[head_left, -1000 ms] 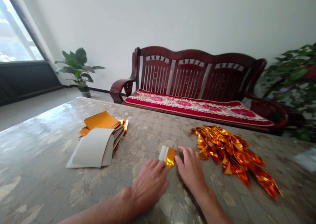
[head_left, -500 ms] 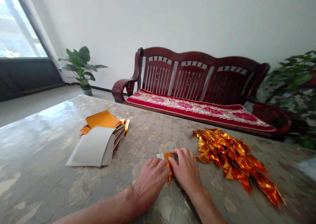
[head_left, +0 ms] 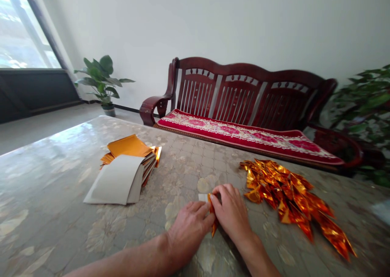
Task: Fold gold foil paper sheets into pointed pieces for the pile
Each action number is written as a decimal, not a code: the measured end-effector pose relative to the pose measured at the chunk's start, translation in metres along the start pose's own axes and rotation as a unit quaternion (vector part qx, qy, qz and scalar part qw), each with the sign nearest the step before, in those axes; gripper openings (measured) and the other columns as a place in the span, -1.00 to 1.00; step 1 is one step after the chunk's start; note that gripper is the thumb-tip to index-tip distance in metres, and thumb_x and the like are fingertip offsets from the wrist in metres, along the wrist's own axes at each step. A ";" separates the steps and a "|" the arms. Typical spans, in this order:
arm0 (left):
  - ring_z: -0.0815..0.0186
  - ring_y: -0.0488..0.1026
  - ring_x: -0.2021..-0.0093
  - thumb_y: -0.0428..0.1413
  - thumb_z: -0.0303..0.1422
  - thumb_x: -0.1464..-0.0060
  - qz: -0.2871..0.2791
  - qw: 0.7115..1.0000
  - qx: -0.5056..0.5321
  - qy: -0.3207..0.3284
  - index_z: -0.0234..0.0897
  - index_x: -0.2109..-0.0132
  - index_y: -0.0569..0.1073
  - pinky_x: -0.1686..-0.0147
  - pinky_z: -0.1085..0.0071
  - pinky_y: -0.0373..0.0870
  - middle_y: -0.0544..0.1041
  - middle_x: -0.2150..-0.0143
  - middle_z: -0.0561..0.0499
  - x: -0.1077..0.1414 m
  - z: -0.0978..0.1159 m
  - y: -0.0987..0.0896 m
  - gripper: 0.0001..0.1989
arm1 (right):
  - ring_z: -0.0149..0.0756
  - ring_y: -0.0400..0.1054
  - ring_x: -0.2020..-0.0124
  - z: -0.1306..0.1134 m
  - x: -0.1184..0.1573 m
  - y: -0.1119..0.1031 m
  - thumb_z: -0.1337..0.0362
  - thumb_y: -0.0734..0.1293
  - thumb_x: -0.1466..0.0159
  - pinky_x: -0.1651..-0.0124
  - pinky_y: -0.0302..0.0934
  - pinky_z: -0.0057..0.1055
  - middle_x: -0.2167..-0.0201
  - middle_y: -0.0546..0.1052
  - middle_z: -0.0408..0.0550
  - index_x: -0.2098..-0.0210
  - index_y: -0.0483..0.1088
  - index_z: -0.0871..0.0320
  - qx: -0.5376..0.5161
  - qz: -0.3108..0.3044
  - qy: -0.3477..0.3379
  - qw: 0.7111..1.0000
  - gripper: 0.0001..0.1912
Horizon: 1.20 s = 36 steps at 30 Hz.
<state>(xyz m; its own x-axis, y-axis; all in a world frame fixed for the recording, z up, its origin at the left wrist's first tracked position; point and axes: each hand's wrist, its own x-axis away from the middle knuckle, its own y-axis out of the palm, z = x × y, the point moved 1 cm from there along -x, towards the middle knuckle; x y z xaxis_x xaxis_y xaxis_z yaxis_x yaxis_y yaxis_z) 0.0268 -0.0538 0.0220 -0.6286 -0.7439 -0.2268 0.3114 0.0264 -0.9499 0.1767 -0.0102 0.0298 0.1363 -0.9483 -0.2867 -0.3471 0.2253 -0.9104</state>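
Observation:
Between my hands, low over the table, is a partly folded sheet of gold foil paper (head_left: 214, 227), with a whitish strip showing at its far end. My left hand (head_left: 193, 225) has its fingers bent and closed on the paper's left side. From the right, my right hand (head_left: 229, 207) pinches the upper part of it with thumb and fingers. The fingers cover most of the paper. To the right lies a heap of folded shiny gold foil pieces (head_left: 286, 191). A stack of foil paper sheets, grey-white side (head_left: 117, 181) and gold side (head_left: 129, 146) showing, sits at the left.
A patterned cover lies over the table (head_left: 170, 159). Behind it stands a dark wooden bench (head_left: 237, 94) with a red floral seat mat (head_left: 228, 129). Potted plants stand at left (head_left: 102, 79) and right (head_left: 371, 106). A pale translucent thing (head_left: 382, 212) lies at the right edge.
The gold paper between my hands has been folded narrower, with less gold and a whitish strip showing at the far end. Both hands keep hold; the view has shifted slightly.

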 end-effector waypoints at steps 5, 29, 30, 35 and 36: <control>0.20 0.39 0.01 0.08 -0.32 -0.26 0.012 1.000 -0.028 -0.008 -0.19 0.04 0.41 0.04 0.25 0.33 0.48 0.04 0.01 0.001 0.001 0.001 -0.85 | -0.21 0.36 0.18 -0.001 -0.001 -0.005 0.32 0.23 -0.27 0.13 0.15 -0.35 0.29 0.47 -0.08 0.33 0.37 0.08 -0.006 -0.027 0.023 0.999 -0.91; 0.21 0.40 0.07 0.02 -0.30 -0.30 0.025 0.999 -0.032 0.008 -0.20 0.04 0.41 0.11 0.28 0.32 0.49 0.08 0.00 0.002 0.007 0.002 -0.84 | -0.22 0.45 0.24 -0.004 -0.004 -0.012 0.29 0.23 -0.26 0.32 0.06 -0.39 0.28 0.57 -0.13 0.23 0.35 0.04 0.000 -0.113 0.086 0.990 -0.90; 0.21 0.40 0.08 0.02 -0.30 -0.30 0.025 0.999 -0.033 0.009 -0.21 0.03 0.41 0.11 0.28 0.32 0.49 0.09 -0.01 0.002 0.006 0.003 -0.84 | -0.21 0.46 0.22 -0.003 -0.004 -0.012 0.27 0.24 -0.26 0.31 0.06 -0.39 0.26 0.58 -0.12 0.19 0.36 0.03 -0.009 -0.118 0.094 0.989 -0.86; 0.24 0.41 0.10 0.02 -0.32 -0.31 0.023 0.999 -0.033 0.011 -0.22 0.06 0.42 0.14 0.31 0.32 0.49 0.13 -0.01 0.003 0.005 0.009 -0.86 | -0.17 0.47 0.24 -0.004 -0.006 -0.014 0.16 0.26 -0.25 0.35 0.02 -0.39 0.31 0.60 -0.11 0.25 0.41 0.01 -0.007 -0.134 0.114 0.984 -0.86; 0.24 0.42 0.11 0.02 -0.32 -0.31 0.023 0.999 -0.032 0.012 -0.22 0.07 0.41 0.14 0.31 0.32 0.49 0.13 -0.01 0.003 0.005 0.009 -0.87 | -0.17 0.47 0.25 -0.004 -0.006 -0.014 0.15 0.27 -0.24 0.36 0.01 -0.39 0.33 0.60 -0.11 0.28 0.42 0.00 -0.002 -0.134 0.115 0.984 -0.87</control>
<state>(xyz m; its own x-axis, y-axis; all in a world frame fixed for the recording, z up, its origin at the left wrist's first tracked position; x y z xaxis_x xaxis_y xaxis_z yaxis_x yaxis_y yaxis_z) 0.0317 -0.0592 0.0141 -0.6317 -0.7251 -0.2742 0.2942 0.1030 -0.9502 0.1769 -0.0087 0.0450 0.0092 -0.9992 0.0401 -0.3301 -0.0409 -0.9430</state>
